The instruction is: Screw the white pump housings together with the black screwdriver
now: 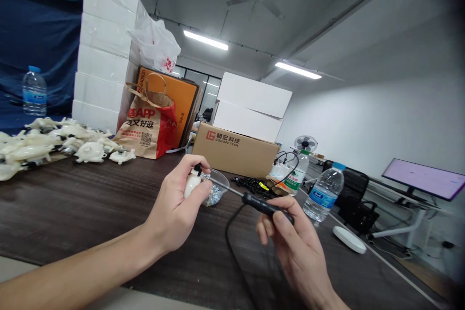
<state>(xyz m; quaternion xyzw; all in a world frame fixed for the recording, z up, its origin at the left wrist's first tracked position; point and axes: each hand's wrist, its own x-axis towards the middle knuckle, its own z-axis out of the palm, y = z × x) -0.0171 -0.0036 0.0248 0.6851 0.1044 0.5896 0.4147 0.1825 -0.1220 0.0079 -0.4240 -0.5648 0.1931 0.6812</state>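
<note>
A small white plastic part [192, 185] with a black piece [198, 168] at its top is gripped between the thumb and fingers of the left hand [178, 206], above the dark worktop [109, 208]. A screwdriver [262, 205] is held by its black handle in the fingers of the right hand [296, 237], its metal shaft pointed at the part; whether contact is made at the tip cannot be told. Just behind the left hand, a clear bowl [224, 181] of small metal pieces [215, 195] is seen, with a pile of small black pieces [250, 185] near it. A black cable [228, 237] is laid across the worktop. At the far left, many white plastic parts [32, 145] are heaped beside a paper bag [143, 126]. Behind the bowl a cardboard box [232, 152] is topped by white boxes [250, 106], and two water bottles [324, 193] are stood to the right.
</note>
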